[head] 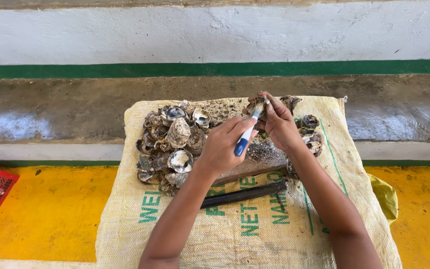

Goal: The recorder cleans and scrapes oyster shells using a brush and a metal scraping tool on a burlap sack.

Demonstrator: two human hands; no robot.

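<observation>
- The left hand (pixel 223 146) is closed around a knife with a blue and white handle (pixel 245 138), fingers wrapped tight, the blade end pointing up toward the other hand.
- The right hand (pixel 278 123) is clamped around a single oyster (pixel 258 105), held up just above the woven sack (pixel 255 229), thumb and fingers pressed against the shell.
- The knife tip meets the oyster's edge; this looks like the prying step, the shell not yet parted as far as I can tell.
- A heap of rough oysters (pixel 172 144) lies on the sack just left of the hands; a few more shells (pixel 310 133) sit to the right.
- A dark metal bar (pixel 245 194) rests on the sack below the wrists, untouched.
- Next, I judge, the blade needs a firm twist at the seam while the right hand keeps the shell from slipping.
</observation>
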